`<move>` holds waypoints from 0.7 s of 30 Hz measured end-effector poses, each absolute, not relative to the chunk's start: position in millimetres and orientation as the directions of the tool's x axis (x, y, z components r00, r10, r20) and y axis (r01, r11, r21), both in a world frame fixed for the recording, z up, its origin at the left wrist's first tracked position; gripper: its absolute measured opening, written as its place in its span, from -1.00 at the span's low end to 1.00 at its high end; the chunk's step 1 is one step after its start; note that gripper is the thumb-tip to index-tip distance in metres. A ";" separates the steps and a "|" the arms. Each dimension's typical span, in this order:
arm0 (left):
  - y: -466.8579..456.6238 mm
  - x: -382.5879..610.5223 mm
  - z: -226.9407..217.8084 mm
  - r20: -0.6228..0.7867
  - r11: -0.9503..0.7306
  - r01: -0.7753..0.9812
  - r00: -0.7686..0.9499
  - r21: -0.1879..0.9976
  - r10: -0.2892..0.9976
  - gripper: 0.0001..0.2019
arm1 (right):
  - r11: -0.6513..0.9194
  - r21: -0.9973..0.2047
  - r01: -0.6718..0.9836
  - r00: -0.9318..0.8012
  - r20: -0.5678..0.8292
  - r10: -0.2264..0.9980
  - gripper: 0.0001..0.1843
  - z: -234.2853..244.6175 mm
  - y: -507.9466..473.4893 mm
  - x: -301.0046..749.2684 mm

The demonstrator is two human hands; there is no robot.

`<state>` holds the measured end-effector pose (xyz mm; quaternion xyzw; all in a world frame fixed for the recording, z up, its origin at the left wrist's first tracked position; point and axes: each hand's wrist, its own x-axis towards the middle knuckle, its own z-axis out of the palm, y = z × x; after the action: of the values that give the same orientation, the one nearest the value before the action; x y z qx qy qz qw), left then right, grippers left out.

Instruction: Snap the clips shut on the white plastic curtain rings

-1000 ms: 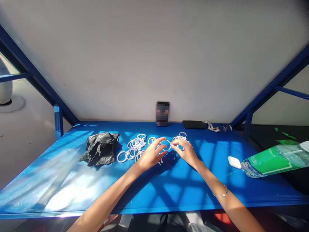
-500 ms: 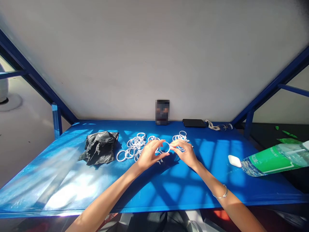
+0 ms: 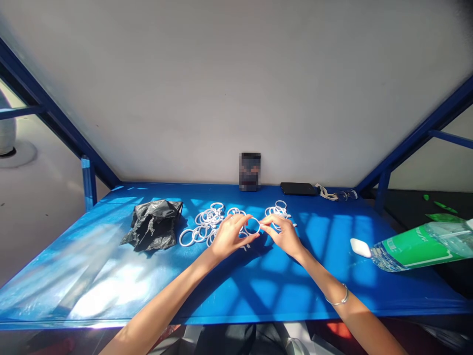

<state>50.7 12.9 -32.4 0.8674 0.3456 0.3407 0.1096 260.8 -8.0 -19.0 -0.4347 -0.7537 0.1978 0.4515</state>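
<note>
Between my two hands is a white plastic ring (image 3: 253,233), held up just above the blue table. My left hand (image 3: 231,234) grips its left side, thumb below and fingers above. At the ring's right side, my right hand (image 3: 283,234) pinches it between thumb and fingertips. A pile of similar white rings (image 3: 207,219) lies left of and partly behind my left hand. Another small cluster of white rings (image 3: 277,209) lies just beyond my right hand, which hides part of it.
A crumpled black plastic bag (image 3: 155,224) sits left on the blue table (image 3: 229,301). At the back are a blurred dark upright object (image 3: 250,171), a black phone (image 3: 297,189) and glasses (image 3: 347,195). A white case (image 3: 360,247) and green-labelled bottle (image 3: 421,246) are right.
Both hands keep hold of the ring in nearly the same place. The view has shifted very slightly; nothing on the table has visibly moved.
</note>
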 end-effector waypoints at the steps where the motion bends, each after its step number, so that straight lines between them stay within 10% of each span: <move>1: 14.2 50.0 -32.4 0.521 -0.741 0.529 0.530 0.413 0.669 -0.53 | 0.537 -0.683 0.495 -0.221 0.498 0.838 -0.79 -17.0 -7.7 261.7; 13: 52.7 11.5 -37.6 0.270 -0.250 0.965 0.219 0.083 0.938 -0.70 | 0.345 -0.595 0.726 -0.053 0.451 0.891 -0.76 -11.9 21.7 317.0; 21: 56.3 3.6 -43.1 0.308 -0.340 0.932 0.290 0.123 0.906 -0.79 | 0.276 -0.469 0.839 -0.103 0.362 0.927 -0.80 -17.4 29.0 337.5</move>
<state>3.6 56.3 -43.1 0.8022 0.5730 0.1633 -0.0398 337.5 29.0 -17.4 -0.5972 -0.7391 0.0723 0.3031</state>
